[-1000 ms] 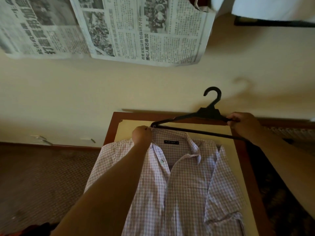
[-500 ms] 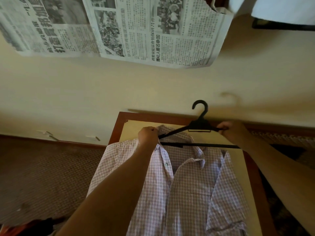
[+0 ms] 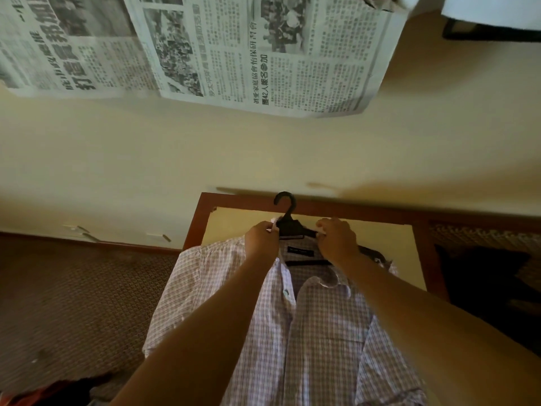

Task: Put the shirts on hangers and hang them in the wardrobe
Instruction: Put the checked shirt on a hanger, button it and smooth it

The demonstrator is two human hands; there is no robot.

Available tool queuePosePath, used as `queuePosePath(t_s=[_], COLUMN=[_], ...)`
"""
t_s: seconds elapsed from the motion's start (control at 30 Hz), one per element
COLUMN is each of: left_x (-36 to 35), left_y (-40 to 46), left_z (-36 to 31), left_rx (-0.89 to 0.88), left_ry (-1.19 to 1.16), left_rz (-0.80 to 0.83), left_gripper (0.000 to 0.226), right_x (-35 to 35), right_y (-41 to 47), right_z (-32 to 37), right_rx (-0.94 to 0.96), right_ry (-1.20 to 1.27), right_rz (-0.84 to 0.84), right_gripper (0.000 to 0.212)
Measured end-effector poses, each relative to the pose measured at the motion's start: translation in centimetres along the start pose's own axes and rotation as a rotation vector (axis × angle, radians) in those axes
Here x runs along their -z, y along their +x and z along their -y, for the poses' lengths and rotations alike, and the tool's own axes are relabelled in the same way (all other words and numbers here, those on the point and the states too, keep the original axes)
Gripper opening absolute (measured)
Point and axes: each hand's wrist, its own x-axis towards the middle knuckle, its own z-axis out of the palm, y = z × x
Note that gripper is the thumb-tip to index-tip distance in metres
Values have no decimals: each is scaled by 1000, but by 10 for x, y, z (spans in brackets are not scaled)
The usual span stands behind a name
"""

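A pink-and-white checked shirt [image 3: 319, 326] lies front up on a table [image 3: 380, 235] with a dark red wooden rim. A black plastic hanger [image 3: 288, 222] sits inside the shirt's neck opening, hook pointing toward the wall; its bottom bar shows below the collar label and its right end pokes out at the right shoulder. My left hand [image 3: 262, 240] pinches the collar at the left of the hanger's neck. My right hand [image 3: 336, 238] grips the collar and the hanger's right arm. No wardrobe is in view.
A cream wall stands right behind the table, with newspaper sheets [image 3: 234, 51] stuck on it above. Brown carpet [image 3: 73, 303] lies to the left. A dark patterned surface [image 3: 486, 282] adjoins the table on the right. Reddish cloth [image 3: 44, 391] shows at bottom left.
The hanger has slid left and down into the shirt's collar. My right hand has moved left along it, close to my left hand.
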Motion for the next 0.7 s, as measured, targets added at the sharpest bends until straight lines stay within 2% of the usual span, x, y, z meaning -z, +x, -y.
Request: queuePosePath(t_s=[0.07,0.13,0.2,0.27,0.33,0.4,0.47,0.7], left_x=[-3,-8,-19,-35,-50,-61,-67,-48], left_y=[-5,-15,-24,-30,-35,-35,-35,-37], left_z=[5,9,11,11,11,11,10,-3], left_rx=[-86,-304,-543,-661,-725,-724,-693,-677], left_ry=[157,461,666,741,788,816,818,791], left_rz=[26,5,57,176,248,256,262,202], left_gripper=[30,36,37,36,40,41,38,37], right_x=[-3,-13,-28,-40,-48,-47,-41,-12], right_y=[-23,-50,-73,-84,-89,-91,-91,-90], right_z=[-4,-10,-18,-26,-32,-35,-38,-60], right_rx=[-53,-148,-254,-321,-359,-398,-440,-546], right_ry=[-11,-8,18,53,144,287,396,502], right_rz=[-164,-229,-156,-64,-57,-109,-106,-160], right_gripper=[32,46,65,79,71,44,29,27])
